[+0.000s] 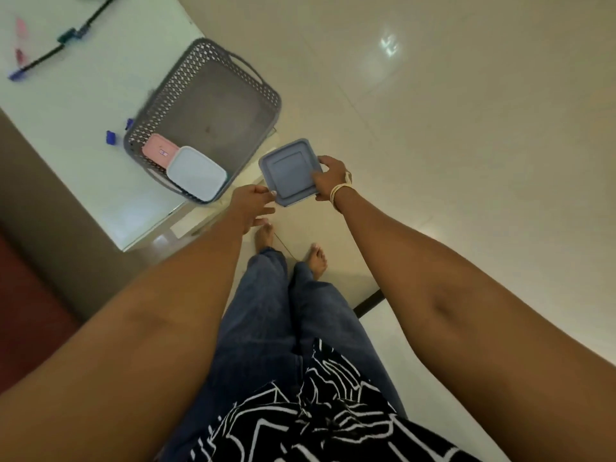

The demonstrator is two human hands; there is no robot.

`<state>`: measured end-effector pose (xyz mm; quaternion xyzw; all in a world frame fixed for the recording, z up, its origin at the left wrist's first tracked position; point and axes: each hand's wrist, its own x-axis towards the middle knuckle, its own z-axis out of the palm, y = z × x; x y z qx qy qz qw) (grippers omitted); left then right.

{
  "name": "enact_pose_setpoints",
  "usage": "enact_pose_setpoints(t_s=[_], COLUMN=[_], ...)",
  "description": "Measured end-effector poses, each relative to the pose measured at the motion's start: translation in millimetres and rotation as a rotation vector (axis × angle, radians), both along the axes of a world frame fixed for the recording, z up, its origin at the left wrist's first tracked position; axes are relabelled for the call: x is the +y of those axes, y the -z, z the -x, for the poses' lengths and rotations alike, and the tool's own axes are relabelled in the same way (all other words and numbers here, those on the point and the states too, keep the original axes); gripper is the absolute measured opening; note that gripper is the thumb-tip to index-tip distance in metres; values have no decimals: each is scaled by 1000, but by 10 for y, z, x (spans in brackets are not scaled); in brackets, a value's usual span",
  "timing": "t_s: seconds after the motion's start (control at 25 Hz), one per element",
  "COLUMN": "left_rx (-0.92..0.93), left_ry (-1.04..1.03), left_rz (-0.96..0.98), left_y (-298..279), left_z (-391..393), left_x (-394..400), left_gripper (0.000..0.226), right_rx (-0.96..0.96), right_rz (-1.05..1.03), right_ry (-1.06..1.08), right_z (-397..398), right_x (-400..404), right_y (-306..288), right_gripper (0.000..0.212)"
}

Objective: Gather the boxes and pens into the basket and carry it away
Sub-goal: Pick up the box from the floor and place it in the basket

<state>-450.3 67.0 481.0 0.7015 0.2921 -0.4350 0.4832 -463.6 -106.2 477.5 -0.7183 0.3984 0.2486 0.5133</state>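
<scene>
A grey perforated basket (233, 78) stands on the corner of a white table (83, 161). Inside it lie a pink box (158, 154) and a pale blue box (196, 172). A grey-blue square box (289, 171) hangs in the air just right of the basket, over the floor. My right hand (331, 178) grips its right edge. My left hand (253, 203) touches its lower left corner with the fingertips. Pens (43, 58) lie at the far left of the table, and small blue caps (111, 136) lie next to the basket.
The table's corner juts out below the basket. Glossy cream floor tiles (466, 128) spread to the right. My bare feet and jeans show below the hands. A dark red surface (26, 311) lies at the left edge.
</scene>
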Motion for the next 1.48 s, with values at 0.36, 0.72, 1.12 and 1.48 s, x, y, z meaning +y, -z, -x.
enact_pose_setpoints(t_s=[0.36, 0.72, 1.12, 1.48], left_rx=[-3, -62, 8, -133], left_ry=[-288, -323, -225, 65], left_rz=[-121, -462, -401, -447], left_y=[238, 765, 608, -150], left_z=[-837, -1135, -894, -1345], left_x=[898, 1787, 1620, 1190], left_gripper=[30, 33, 45, 45], right_rx=[-59, 110, 251, 166], right_rz=[188, 533, 453, 422], right_ry=[-342, -686, -871, -988], right_z=[-1396, -1895, -1859, -2028], right_x=[880, 1481, 1497, 1231], right_y=[188, 902, 673, -85], right_gripper=[50, 44, 39, 37])
